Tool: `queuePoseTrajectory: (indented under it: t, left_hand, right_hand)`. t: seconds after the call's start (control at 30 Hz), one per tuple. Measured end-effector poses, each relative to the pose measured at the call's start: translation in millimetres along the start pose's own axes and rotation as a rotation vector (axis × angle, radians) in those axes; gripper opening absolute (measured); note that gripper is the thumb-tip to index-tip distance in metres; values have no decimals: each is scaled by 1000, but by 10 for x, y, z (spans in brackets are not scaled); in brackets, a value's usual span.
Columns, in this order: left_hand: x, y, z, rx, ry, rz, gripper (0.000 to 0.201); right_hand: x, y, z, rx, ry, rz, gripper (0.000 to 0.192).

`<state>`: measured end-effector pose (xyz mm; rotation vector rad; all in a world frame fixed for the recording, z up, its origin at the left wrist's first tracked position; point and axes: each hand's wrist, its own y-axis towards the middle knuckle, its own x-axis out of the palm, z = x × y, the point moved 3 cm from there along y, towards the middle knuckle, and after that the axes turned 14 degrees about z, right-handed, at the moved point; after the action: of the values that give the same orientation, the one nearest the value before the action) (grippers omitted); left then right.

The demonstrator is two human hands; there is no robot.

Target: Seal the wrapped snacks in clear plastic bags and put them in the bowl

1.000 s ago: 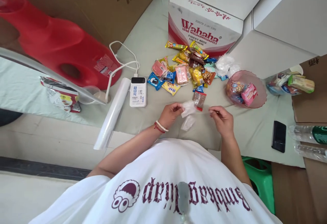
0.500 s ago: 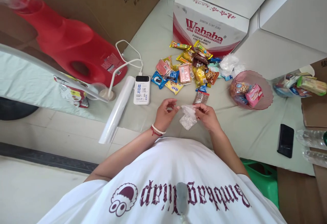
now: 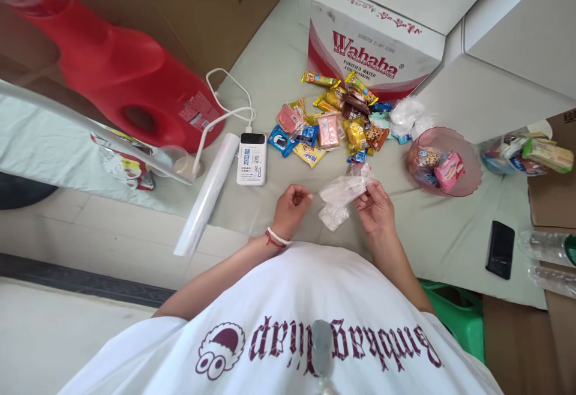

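A thin, clear plastic bag [image 3: 344,189] hangs crumpled in front of my body. My right hand [image 3: 377,208] pinches its right end between thumb and fingers, and the bag stretches leftward from there. Just below it lies a crumpled clear wrapper or lower part of the bag [image 3: 333,217]; I cannot tell whether they are one piece. My left hand [image 3: 291,210] is left of the bag with a small gap between them. Its fingers are curled in toward the thumb, with nothing visible in them. Behind the bag a small packaged snack [image 3: 361,170] is partly hidden.
Beyond my hands lies a pile of wrapped snacks [image 3: 328,129] before a Wahaba-style carton [image 3: 373,53]. A pink bowl [image 3: 472,173] holds several packets. To the left are a power bank [image 3: 252,164], a plastic film roll [image 3: 207,197] and a red jug [image 3: 126,83]. A phone [image 3: 501,250] lies right.
My right hand has moved right and turned palm up, drawing the bag out wider over the small brown snack. The left hand has lowered slightly, and its gap to the bag has grown.
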<state>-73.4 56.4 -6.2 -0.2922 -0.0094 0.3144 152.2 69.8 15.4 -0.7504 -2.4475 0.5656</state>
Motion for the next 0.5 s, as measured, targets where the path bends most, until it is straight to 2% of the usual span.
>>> queuePoseTrajectory:
  t: [0.07, 0.1, 0.17, 0.2, 0.27, 0.37, 0.5]
  left_hand:
    - [-38, -36, 153, 256, 91, 69, 28]
    - [-11, -58, 239, 381, 125, 50, 27]
    - [117, -89, 379, 552, 173, -66, 31]
    - [194, -86, 419, 584, 184, -127, 31]
    - [316, -33, 433, 545, 180, -185, 26]
    - [338, 119, 326, 317, 76, -184, 25]
    - [121, 293, 179, -38, -178, -152, 39]
  right_hand:
    - [27, -46, -9, -33, -40, 13, 42]
    - [59, -79, -10, -56, -70, 16, 42]
    - [146, -150, -10, -95, -129, 10, 42]
    - [192, -182, -11, -108, -158, 0, 42]
    - [258, -226, -28, -128, -212, -27, 41]
    - [207, -217, -91, -135, -300, -67, 42]
    - [-195, -85, -173, -111, -403, -50, 46]
